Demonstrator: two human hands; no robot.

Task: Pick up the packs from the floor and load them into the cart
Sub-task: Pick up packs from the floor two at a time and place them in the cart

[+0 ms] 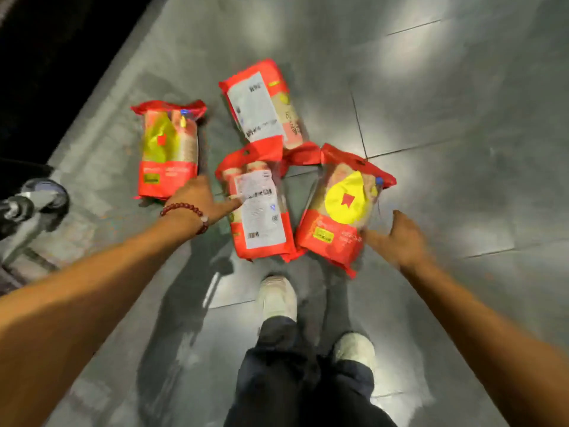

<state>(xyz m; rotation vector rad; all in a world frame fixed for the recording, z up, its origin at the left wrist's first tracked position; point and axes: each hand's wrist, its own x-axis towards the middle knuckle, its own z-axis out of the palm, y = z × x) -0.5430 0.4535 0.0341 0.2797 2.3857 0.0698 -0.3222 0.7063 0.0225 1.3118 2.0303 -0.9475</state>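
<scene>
Pick-up step is judged under way. Four red packs lie on the tiled floor. Left hand touches the 6 o'clock label-up pack, fingers extended; right hand, fingers spread, touches the 4 o'clock pack. Grips must close next.

Glossy grey tiled floor, light glare
</scene>
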